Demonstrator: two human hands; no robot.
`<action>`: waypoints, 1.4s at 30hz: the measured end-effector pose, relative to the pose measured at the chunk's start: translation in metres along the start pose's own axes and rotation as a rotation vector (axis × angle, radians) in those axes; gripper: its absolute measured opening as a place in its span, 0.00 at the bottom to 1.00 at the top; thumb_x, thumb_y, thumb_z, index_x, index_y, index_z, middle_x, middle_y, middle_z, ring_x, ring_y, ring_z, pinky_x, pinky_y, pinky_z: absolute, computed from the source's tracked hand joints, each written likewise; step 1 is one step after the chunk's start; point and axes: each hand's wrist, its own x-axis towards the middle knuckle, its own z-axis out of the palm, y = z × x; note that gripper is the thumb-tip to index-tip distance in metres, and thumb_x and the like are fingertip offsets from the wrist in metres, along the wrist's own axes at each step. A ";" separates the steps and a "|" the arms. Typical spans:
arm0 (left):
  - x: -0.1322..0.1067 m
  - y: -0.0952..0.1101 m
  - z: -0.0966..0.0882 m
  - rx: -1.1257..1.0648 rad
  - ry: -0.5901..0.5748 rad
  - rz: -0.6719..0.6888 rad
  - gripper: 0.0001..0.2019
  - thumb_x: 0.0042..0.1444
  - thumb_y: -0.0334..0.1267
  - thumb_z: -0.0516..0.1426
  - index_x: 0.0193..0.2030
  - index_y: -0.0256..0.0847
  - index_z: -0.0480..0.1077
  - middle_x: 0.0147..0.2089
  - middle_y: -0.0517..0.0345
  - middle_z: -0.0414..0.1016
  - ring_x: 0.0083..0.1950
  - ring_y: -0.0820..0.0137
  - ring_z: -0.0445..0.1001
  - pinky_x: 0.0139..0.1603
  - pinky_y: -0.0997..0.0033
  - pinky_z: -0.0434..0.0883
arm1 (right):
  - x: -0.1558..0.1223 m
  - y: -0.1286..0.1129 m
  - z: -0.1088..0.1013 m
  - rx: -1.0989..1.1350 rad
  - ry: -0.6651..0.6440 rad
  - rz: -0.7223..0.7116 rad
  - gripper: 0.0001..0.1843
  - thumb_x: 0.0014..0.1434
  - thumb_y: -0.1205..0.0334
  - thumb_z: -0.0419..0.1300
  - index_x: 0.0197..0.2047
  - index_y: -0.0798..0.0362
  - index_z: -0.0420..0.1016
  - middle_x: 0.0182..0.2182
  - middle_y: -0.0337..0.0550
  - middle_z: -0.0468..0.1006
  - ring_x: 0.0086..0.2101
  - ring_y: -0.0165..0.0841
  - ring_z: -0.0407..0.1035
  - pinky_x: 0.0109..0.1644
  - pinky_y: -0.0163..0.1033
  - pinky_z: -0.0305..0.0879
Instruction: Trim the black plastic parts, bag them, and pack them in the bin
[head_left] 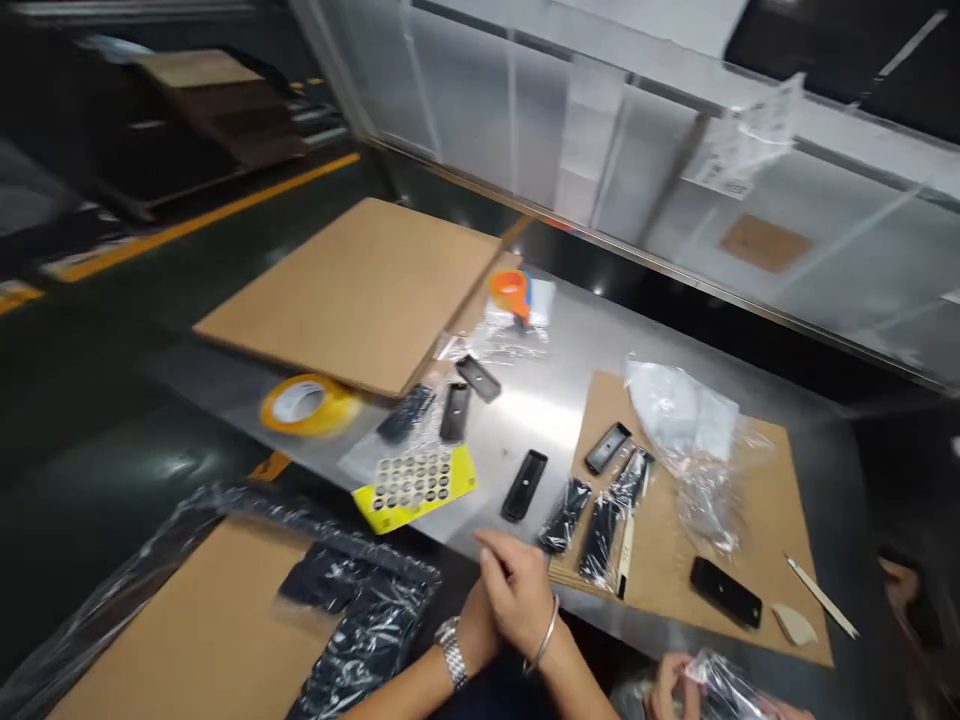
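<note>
My left hand (476, 622), with a metal watch at the wrist, is pressed against my right hand at the table's near edge. Its fingers are hidden behind the other hand. My right hand (521, 590), wearing a bangle, lies over it with fingers folded, and no object shows in either. Just beyond them a black plastic tray-like part (524, 485) lies on the metal table (555, 415). To the left is a yellow sheet of round stickers (416, 487). Black parts in clear bags (600, 540) lie to the right, beside a cream-handled tool (625, 552).
A co-worker's hand (670, 685) holds a plastic-wrapped item at lower right. Cardboard (360, 290), a yellow tape roll (300, 402) and an orange tape dispenser (510, 290) sit further back. A box lined with black plastic (217, 600) stands at lower left. Tweezers (823, 597) lie far right.
</note>
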 end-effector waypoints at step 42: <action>0.139 0.084 0.071 -0.261 -0.340 -0.019 0.19 0.47 0.50 0.53 0.39 0.39 0.73 0.29 0.54 0.75 0.31 0.65 0.72 0.33 0.67 0.71 | 0.062 0.298 -0.293 -0.340 0.759 0.724 0.13 0.59 0.58 0.52 0.44 0.58 0.67 0.38 0.42 0.71 0.34 0.29 0.68 0.37 0.40 0.68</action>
